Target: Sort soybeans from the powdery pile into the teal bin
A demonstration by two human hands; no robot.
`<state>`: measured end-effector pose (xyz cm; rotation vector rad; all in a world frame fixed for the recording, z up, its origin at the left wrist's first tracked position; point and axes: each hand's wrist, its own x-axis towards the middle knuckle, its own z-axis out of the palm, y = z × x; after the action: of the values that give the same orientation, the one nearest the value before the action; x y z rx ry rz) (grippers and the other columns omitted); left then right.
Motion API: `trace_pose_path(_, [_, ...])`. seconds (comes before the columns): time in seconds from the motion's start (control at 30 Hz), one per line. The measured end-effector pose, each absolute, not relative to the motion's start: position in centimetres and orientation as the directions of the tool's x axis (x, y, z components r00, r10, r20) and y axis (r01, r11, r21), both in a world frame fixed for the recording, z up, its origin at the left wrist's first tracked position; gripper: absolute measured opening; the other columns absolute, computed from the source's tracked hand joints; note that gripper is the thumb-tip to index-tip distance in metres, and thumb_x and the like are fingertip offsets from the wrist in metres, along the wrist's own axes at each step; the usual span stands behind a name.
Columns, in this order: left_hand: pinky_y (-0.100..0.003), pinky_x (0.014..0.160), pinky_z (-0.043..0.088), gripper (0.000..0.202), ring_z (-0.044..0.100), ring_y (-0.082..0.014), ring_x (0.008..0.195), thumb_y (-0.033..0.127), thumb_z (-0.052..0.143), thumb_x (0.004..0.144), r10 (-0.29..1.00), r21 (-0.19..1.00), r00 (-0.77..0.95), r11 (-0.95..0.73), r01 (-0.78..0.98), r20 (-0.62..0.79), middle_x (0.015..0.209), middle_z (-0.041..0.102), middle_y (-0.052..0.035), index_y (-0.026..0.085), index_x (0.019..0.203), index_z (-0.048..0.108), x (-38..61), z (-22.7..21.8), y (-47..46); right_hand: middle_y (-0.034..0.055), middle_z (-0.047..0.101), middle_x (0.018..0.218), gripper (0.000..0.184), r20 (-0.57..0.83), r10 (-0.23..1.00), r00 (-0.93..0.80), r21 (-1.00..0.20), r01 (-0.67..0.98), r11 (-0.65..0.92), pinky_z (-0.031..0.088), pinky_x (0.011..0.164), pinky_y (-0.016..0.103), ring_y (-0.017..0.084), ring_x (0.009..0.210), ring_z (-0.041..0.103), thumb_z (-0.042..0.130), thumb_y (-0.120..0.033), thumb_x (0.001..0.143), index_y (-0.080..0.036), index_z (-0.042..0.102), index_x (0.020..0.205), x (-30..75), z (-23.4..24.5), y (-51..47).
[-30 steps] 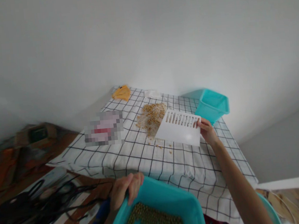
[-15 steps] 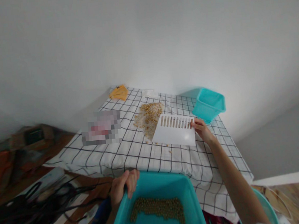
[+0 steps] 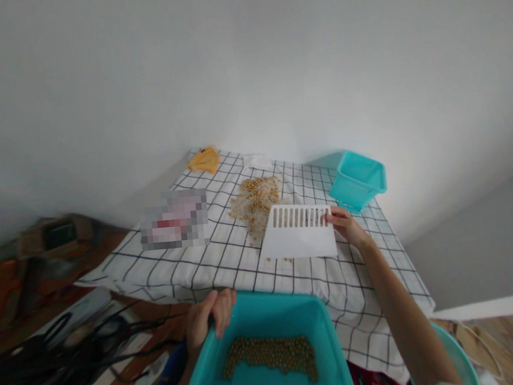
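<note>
My left hand (image 3: 211, 317) is closed around the left rim of a teal plastic basin (image 3: 275, 304). Round, tan bean-like grains (image 3: 275, 354) lie in a band across the basin's floor. Pinched at its right side by my right hand (image 3: 344, 225) is a white slotted plastic board (image 3: 299, 242), tilted over the checked cloth. Just beyond the board's left edge spreads a heap of yellow beans (image 3: 256, 193) mixed with paler fine grains. A few loose bits lie by the board's lower edge.
A teal basket (image 3: 361, 180) stands at the table's back right. On the checked tablecloth (image 3: 226, 252) also lie a yellow cloth (image 3: 204, 160), a white tissue-like piece (image 3: 257, 160) and a blurred-out packet (image 3: 176, 220). Black cables (image 3: 73, 358) clutter the lower left.
My right hand has brought the slotted board slightly nearer to me, its slotted edge now lower in view. The basin, with my left hand on it, has shifted slightly left.
</note>
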<state>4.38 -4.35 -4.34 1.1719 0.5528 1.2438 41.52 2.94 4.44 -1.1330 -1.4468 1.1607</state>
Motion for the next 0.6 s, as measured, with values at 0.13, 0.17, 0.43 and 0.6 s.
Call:
trace_pose_path(0.13, [-0.037,0.071,0.043,0.069,0.045,-0.0131,0.040,0.041,0.037,0.100,0.914,0.901,0.310,-0.115,-0.419,0.261,0.031,0.045,-0.0005,0.021,0.034,0.041,4.3,-4.3,-4.1,0.0021,0.063,0.067,0.034,-0.007,0.945,-0.326,-0.995,0.099,0.027,0.040,0.059,0.029,0.016,0.061,0.054,0.076,-0.051,0.070,-0.018,0.067,0.066,41.3,4.4,2.4])
trace_pose_path(0.17, [-0.038,0.070,0.042,0.069,0.044,-0.0131,0.039,0.041,0.037,0.100,0.915,0.899,0.304,-0.123,-0.421,0.267,0.031,0.045,-0.0004,0.021,0.034,0.041,4.3,-4.3,-4.1,0.0023,0.063,0.067,0.034,-0.009,0.940,-0.340,-0.996,0.085,0.021,0.040,0.059,0.029,0.016,0.061,0.054,0.076,-0.050,0.070,-0.018,0.066,0.066,41.3,4.4,2.3])
trace_pose_path(0.43, [-0.040,0.068,0.041,0.068,0.039,-0.0134,0.037,0.037,0.034,0.100,0.917,0.892,0.286,-0.137,-0.431,0.279,0.029,0.040,0.0003,0.021,0.034,0.035,4.4,-2.4,-5.0,0.0016,0.057,0.070,0.036,0.250,0.960,0.124,-0.967,-0.010,0.253,0.041,0.063,0.033,0.019,0.068,0.053,0.068,-0.052,0.075,-0.022,0.050,0.063,42.1,5.0,3.1])
trace_pose_path(0.6, [-0.038,0.068,0.040,0.067,0.039,-0.0139,0.038,0.036,0.034,0.101,0.896,0.873,0.264,-0.219,-0.436,0.357,0.031,0.043,0.0008,0.022,0.036,0.043,3.1,-1.4,-4.1,0.0018,0.059,0.072,0.033,0.215,0.963,0.164,-0.973,-0.054,0.226,0.038,0.059,0.031,0.019,0.066,0.052,0.067,-0.049,0.078,-0.023,0.050,0.066,42.3,4.9,3.2])
